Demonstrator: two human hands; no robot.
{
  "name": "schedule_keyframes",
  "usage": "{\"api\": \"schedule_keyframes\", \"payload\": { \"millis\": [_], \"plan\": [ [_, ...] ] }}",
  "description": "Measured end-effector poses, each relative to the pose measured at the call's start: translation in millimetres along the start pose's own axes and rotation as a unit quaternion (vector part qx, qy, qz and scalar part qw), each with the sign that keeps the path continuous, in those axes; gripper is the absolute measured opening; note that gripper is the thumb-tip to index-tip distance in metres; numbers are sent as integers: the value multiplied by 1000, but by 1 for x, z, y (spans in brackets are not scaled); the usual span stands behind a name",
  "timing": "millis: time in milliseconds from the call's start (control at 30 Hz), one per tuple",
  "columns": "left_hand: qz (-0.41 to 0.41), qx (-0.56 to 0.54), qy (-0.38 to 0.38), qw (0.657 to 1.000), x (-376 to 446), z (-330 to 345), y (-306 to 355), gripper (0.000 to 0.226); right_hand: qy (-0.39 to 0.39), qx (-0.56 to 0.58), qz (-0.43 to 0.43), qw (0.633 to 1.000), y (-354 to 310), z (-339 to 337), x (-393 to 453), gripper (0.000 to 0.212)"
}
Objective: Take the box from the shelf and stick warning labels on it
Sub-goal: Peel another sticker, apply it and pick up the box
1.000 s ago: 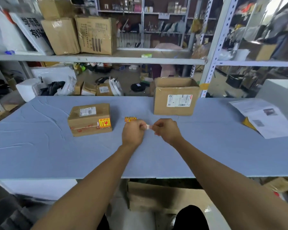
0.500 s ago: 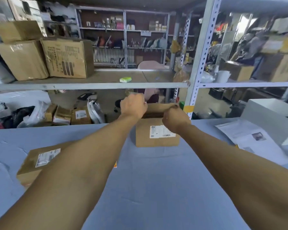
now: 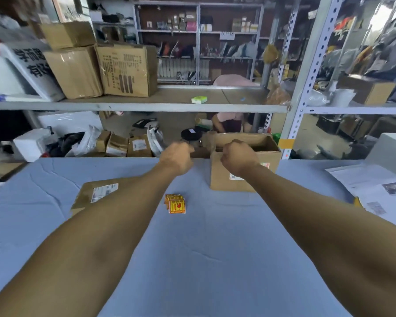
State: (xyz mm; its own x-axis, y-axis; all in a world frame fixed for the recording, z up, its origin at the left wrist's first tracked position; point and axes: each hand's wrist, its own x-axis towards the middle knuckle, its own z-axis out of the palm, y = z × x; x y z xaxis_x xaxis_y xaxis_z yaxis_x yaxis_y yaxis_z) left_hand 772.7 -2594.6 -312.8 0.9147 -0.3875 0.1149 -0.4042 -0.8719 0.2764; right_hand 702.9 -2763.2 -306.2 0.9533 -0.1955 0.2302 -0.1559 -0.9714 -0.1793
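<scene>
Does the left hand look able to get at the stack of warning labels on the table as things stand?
Probably yes. The left hand hovers curled just beyond the warning labels, which lie bare on the blue table with nothing over or around them; pulling back should reach them.

The surface (image 3: 215, 259) is covered with matt blue cloth, lightly creased. The open box (image 3: 224, 181) and the flat box (image 3: 87, 197) are made of plain brown cardboard, each marked with a white paper label. The stack of stickers (image 3: 176, 204) is printed on glossy yellow paper. The shelf (image 3: 135, 107) is framed in grey painted metal.
</scene>
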Motion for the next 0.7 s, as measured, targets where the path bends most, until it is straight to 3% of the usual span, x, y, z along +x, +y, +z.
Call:
{"api": "schedule_keyframes", "payload": {
  "millis": [167,433,700],
  "plan": [
    [-70,14,-64,995,-55,-19,-89,61,-32,54,-50,997,-77,18,-26,15],
    [-150,71,-101,981,-132,-37,-221,95,-109,175,-102,973,-174,77,-47,48],
    [-141,-83,-106,981,-139,-3,-266,94,-194,196,-92,957,-199,131,-45,81]
  ]
}}
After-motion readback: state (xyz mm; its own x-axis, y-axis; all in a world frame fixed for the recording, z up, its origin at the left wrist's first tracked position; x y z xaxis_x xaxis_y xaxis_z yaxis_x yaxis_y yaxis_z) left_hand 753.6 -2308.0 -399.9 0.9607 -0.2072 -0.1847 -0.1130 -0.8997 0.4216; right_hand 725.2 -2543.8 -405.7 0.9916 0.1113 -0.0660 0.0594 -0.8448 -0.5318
